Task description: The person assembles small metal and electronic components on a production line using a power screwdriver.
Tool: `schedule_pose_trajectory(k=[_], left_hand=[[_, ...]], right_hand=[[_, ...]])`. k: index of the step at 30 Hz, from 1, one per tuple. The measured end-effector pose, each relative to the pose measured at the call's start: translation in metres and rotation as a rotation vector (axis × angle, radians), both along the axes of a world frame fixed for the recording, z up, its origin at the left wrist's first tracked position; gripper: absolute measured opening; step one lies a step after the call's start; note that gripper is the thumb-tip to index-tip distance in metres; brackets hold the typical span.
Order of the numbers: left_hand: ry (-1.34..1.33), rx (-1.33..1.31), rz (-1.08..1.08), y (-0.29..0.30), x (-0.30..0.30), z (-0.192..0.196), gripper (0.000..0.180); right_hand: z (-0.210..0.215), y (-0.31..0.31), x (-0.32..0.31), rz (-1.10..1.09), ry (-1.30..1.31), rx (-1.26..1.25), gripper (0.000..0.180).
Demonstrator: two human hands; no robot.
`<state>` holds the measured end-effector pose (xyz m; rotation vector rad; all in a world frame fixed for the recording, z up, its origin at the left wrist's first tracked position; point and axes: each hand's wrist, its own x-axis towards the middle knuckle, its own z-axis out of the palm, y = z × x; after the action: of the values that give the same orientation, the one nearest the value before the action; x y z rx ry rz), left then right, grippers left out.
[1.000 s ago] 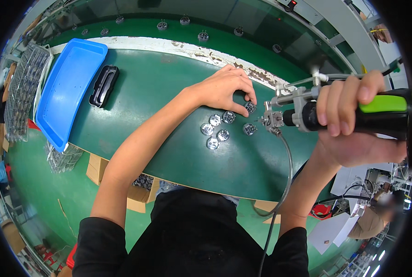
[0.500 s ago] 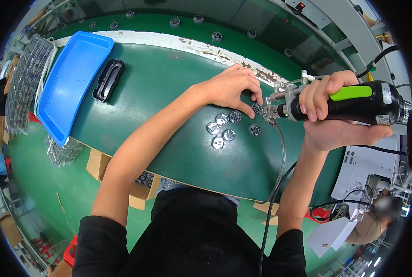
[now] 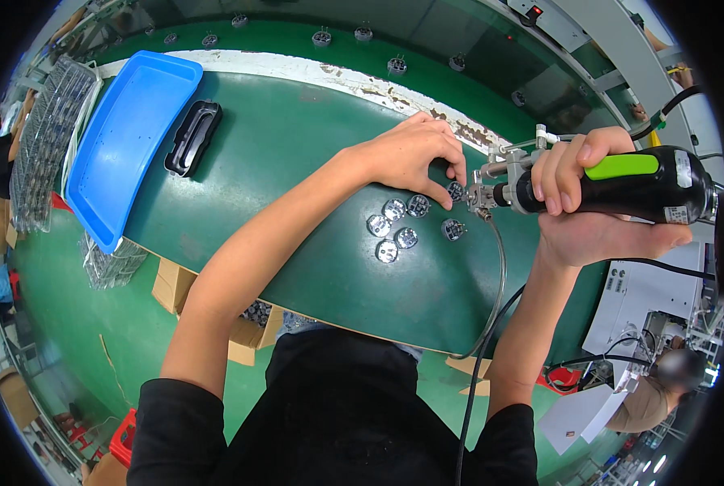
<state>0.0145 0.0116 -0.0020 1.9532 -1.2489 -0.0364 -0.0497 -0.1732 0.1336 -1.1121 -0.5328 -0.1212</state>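
Observation:
My right hand (image 3: 576,190) is wrapped round a black power screwdriver (image 3: 645,185) with a bright green lever, held sideways over the bench. Metal tubing and a hose join at its nose (image 3: 485,194). Right at that nose sits a small round plug-like part (image 3: 456,191), and the thumb and fingers of my left hand (image 3: 417,158) close round it from the left. Several similar round parts (image 3: 394,210) lie in a loose group below my left hand. One more round part (image 3: 452,230) with pins lies apart, just under the screwdriver's nose.
On the green bench (image 3: 313,283) stand a blue tray (image 3: 135,146) and a black moulded holder (image 3: 193,139) at the left. Beyond the white ledge (image 3: 329,74), a green conveyor (image 3: 281,39) carries more round parts. Cables hang by my right arm. A person (image 3: 649,397) sits at far right.
The parts on the conveyor have shifted to the right. My hands, the screwdriver and the bench parts keep nearly the same places relative to each other.

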Motion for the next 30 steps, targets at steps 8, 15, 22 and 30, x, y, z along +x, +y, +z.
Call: schedule_pose_trajectory(k=[8,15,22,30], left_hand=[[0.011,0.008,0.001,-0.002,0.000,0.004,0.037],[0.000,0.021,-0.010,0.000,-0.001,0.003,0.036],[-0.024,0.006,-0.005,0.000,0.000,0.002,0.036],[0.029,0.076,-0.004,0.005,-0.004,0.007,0.040]], right_hand=[[0.000,-0.001,0.000,0.003,-0.007,-0.019,0.106],[-0.004,0.002,0.006,0.040,0.034,0.083,0.121],[-0.005,0.004,0.008,0.114,0.009,0.098,0.120],[0.009,0.002,-0.003,-0.047,0.025,-0.059,0.104]])
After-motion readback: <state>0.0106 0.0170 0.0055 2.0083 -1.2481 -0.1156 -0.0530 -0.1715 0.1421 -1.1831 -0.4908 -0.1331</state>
